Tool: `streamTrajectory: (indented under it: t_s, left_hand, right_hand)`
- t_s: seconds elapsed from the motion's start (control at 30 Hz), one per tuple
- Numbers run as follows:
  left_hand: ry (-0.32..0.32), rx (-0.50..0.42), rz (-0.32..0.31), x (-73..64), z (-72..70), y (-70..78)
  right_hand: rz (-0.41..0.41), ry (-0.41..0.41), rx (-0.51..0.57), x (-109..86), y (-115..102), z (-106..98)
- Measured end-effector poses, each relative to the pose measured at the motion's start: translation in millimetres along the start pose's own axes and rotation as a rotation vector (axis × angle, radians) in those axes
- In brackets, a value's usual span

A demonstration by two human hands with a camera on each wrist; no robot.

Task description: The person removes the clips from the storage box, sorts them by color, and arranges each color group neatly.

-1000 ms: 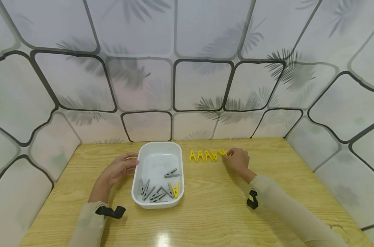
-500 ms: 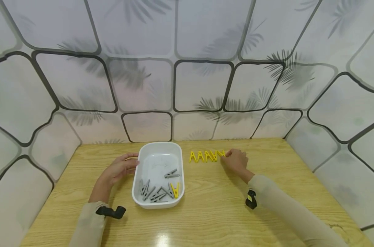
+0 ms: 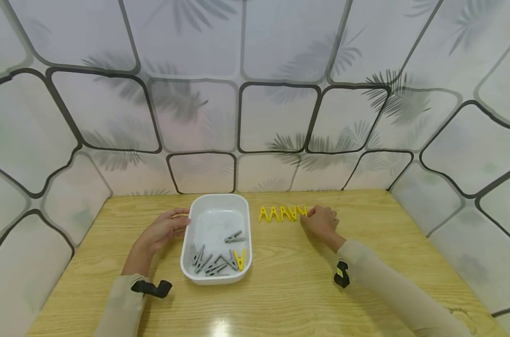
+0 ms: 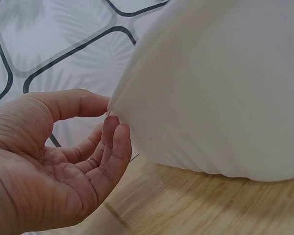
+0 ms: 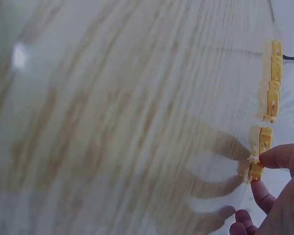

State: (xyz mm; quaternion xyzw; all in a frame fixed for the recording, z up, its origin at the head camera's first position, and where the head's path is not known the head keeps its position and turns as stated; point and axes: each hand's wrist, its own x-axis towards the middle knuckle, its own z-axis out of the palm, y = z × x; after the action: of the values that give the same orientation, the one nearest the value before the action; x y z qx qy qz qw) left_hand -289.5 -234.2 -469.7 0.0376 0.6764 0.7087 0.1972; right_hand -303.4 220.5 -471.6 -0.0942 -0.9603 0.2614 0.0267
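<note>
My left hand (image 3: 164, 230) holds the left rim of a white plastic tray (image 3: 185, 252), thumb and fingertips at its edge; the left wrist view shows this grip against the tray wall (image 4: 210, 107). Several grey clothespins (image 3: 216, 267) and one yellow clothespin (image 3: 239, 260) lie inside. To the tray's right, several yellow clothespins (image 3: 273, 214) form a row on the table. My right hand (image 3: 322, 221) is at the row's right end, where thumb and index finger pinch a yellow clothespin (image 5: 256, 170), partly hidden by the fingers.
The wooden table (image 3: 280, 290) runs back to a patterned wall covering (image 3: 276, 117), which also rises at both sides. A black strap with a camera mount (image 3: 151, 288) sits on the left sleeve, another mount (image 3: 341, 274) on the right.
My right hand has shifted slightly left and toward me, bringing the end clothespin closer to the row. The left hand and the tray stay put.
</note>
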Motion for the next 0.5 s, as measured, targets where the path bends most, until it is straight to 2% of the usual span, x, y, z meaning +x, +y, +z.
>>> streamTrajectory:
  t_s: [0.5]
  left_hand:
    - [0.009,-0.004,0.002,-0.4,-0.5,-0.1]
  right_hand:
    - [0.035,-0.021,0.006,0.2,3.0,-2.5]
